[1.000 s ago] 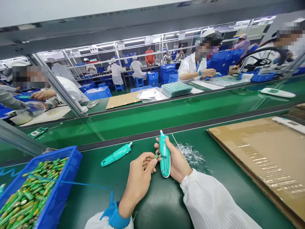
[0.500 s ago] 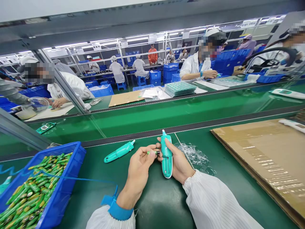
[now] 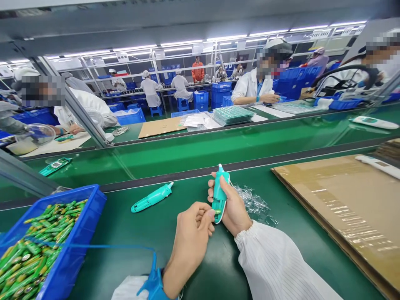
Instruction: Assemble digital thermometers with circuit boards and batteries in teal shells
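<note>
My right hand (image 3: 233,204) grips a teal plastic handheld device (image 3: 219,196), which stands tilted with its tip up and its underside facing left. My left hand (image 3: 190,241) pinches a small green battery (image 3: 217,211) at the lower part of that device, and the fingers partly hide the opening there. A second teal device (image 3: 152,198) lies on the green bench to the left of my hands. A blue ESD wrist strap (image 3: 153,283) circles my left wrist.
A blue crate (image 3: 93,200) full of green batteries stands at the left. Crumpled clear plastic (image 3: 253,202) lies right of my hands, then a large cardboard sheet (image 3: 343,204). Beyond a glass divider (image 3: 187,152), co-workers sit at another bench.
The teal device has tilted, its tip leaning right, and sits slightly higher. The green battery has moved from between my fingers to the device's lower part. The view has shifted slightly.
</note>
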`<action>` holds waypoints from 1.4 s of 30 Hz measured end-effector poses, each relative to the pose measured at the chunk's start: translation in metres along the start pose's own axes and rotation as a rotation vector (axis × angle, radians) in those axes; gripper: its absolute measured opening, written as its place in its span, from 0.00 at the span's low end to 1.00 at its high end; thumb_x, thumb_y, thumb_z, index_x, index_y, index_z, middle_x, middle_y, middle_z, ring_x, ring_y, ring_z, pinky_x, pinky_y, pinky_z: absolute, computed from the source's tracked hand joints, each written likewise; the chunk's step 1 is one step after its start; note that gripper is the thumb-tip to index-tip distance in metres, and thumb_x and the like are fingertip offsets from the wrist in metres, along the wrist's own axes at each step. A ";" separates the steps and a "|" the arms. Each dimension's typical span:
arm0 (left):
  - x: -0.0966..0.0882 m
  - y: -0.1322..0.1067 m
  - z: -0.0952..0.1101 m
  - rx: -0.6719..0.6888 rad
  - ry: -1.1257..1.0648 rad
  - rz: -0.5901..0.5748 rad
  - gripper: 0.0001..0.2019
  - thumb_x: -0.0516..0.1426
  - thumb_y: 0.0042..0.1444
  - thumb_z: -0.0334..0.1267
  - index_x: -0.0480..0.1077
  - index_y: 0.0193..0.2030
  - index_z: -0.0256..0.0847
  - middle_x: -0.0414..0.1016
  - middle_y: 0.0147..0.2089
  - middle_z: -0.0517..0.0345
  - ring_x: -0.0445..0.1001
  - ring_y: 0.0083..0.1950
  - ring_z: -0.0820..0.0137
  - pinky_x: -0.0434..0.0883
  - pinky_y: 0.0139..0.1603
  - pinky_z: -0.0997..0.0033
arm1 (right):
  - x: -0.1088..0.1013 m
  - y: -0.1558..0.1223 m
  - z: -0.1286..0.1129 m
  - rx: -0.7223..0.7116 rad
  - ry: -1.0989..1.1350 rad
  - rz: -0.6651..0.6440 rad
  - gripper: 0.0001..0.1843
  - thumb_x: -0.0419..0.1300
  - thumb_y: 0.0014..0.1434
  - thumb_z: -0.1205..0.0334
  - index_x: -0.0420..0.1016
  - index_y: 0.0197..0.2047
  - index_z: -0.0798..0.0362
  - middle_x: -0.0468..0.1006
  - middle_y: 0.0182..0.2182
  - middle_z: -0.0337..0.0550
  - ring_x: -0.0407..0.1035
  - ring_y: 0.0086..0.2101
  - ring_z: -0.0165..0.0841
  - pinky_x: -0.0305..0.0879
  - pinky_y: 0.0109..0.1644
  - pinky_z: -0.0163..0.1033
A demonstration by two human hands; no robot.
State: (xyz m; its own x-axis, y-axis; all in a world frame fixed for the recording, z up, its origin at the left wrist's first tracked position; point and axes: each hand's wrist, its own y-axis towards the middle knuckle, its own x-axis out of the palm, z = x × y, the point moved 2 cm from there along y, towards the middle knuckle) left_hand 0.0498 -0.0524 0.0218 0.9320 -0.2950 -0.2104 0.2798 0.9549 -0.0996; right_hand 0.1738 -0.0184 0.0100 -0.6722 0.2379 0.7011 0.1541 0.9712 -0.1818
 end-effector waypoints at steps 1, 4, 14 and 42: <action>0.001 -0.001 0.002 -0.004 0.050 0.028 0.14 0.56 0.62 0.48 0.74 0.37 0.39 0.73 0.28 0.57 0.69 0.26 0.72 0.66 0.27 0.73 | 0.001 0.000 0.000 -0.011 0.007 -0.004 0.31 0.67 0.53 0.43 0.69 0.55 0.50 0.70 0.38 0.38 0.63 0.28 0.22 0.64 0.28 0.29; 0.003 -0.004 0.007 0.031 0.127 0.127 0.15 0.55 0.62 0.50 0.74 0.35 0.40 0.73 0.27 0.58 0.69 0.26 0.72 0.65 0.27 0.74 | 0.003 -0.001 -0.001 -0.026 0.067 0.003 0.32 0.67 0.53 0.44 0.68 0.55 0.50 0.70 0.37 0.38 0.62 0.28 0.23 0.63 0.28 0.29; 0.009 -0.013 0.013 0.171 0.281 0.043 0.13 0.51 0.66 0.43 0.74 0.35 0.43 0.73 0.29 0.59 0.65 0.29 0.72 0.60 0.31 0.73 | 0.004 -0.005 -0.003 -0.030 0.139 -0.031 0.28 0.65 0.55 0.45 0.68 0.54 0.51 0.68 0.35 0.38 0.61 0.27 0.22 0.61 0.27 0.29; -0.003 0.006 -0.005 -0.123 -0.289 -0.071 0.18 0.68 0.47 0.46 0.65 0.31 0.40 0.70 0.33 0.60 0.68 0.37 0.72 0.65 0.39 0.72 | 0.015 -0.023 0.005 0.076 0.064 -0.210 0.24 0.58 0.61 0.45 0.69 0.53 0.53 0.63 0.29 0.37 0.58 0.24 0.23 0.61 0.26 0.32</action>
State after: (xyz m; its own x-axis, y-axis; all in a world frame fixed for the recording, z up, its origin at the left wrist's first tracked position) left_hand 0.0478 -0.0458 0.0171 0.9429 -0.3221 0.0842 0.3329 0.9158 -0.2247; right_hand 0.1568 -0.0374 0.0213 -0.6360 0.0338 0.7709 -0.0405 0.9962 -0.0771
